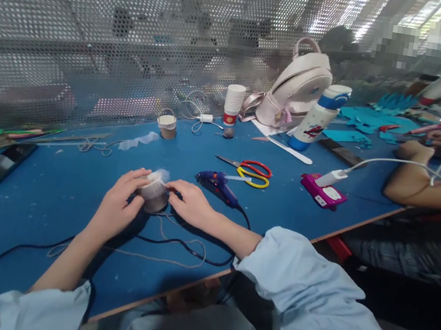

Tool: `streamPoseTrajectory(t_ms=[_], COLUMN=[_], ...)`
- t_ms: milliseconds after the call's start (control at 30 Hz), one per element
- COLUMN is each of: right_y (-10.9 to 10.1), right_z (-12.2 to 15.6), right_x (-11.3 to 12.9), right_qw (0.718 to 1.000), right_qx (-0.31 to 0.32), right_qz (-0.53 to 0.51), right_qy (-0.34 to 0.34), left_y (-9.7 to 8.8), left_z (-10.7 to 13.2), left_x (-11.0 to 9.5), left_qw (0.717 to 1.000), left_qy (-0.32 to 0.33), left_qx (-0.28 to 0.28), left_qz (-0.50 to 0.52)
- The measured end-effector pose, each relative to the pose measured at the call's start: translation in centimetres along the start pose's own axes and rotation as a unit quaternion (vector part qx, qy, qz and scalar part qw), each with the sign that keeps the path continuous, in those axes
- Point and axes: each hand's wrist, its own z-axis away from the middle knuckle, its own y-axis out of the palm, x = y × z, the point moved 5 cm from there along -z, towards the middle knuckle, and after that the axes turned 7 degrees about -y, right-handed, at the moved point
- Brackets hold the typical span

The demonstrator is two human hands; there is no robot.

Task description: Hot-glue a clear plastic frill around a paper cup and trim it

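A small paper cup point(154, 194) wrapped in pale string lies on its side on the blue table point(51, 199), with a tuft of white fluff at its rim. My left hand point(118, 206) curls round the cup's left side and grips it. My right hand point(189, 202) pinches the cup's right edge with its fingertips. Loose beige string point(172, 260) trails from the cup toward the table's near edge. A blue glue gun point(217, 183) lies just behind my right hand, its black cord running under my wrists.
Red and yellow scissors point(253, 172), a stack of paper cups point(233, 104), another wrapped cup point(167, 125), a bottle point(319, 118) and a pink backpack point(300, 85) lie farther back. A phone point(1, 164) sits far left. Another person's arm point(430, 187) rests at right by a pink device point(323, 191).
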Motion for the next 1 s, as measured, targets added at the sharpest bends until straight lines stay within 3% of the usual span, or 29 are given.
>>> streamPoseTrajectory(t_ms=[100,300,500,633,733,833,900,1000], right_y=[0.0,0.0,0.0,0.5,1.4,2.4,2.7,2.2], right_z=[0.2,0.3,0.3,1.0,1.6,2.5,3.1,3.2], right_x=[0.2,0.0,0.3,0.8,1.6,3.1,4.1,5.0], right_qw=[0.999,0.994,0.996,0.994,0.978,0.934,0.909,0.908], right_qx=[0.003,0.024,0.057,0.110,0.178,0.259,0.297,0.282], right_qz=[-0.023,-0.065,-0.029,0.025,0.083,0.149,0.125,0.066], right_qy=[0.025,0.080,0.070,0.012,-0.064,-0.194,-0.264,-0.303], left_y=[0.2,0.3,-0.2,-0.7,-1.5,-2.1,-2.3,-2.0], left_z=[0.4,0.9,0.7,0.5,0.0,-0.9,-1.7,-2.8], left_x=[-0.2,-0.8,0.2,1.2,2.2,2.7,2.6,1.9], left_qw=[0.999,0.999,0.994,0.983,0.966,0.944,0.939,0.946], left_qy=[-0.009,-0.027,-0.101,-0.177,-0.240,-0.245,-0.234,-0.221], left_qx=[-0.020,0.018,0.045,0.033,-0.028,-0.111,-0.136,-0.130], left_qz=[-0.031,-0.007,0.021,0.028,0.093,0.190,0.211,0.198])
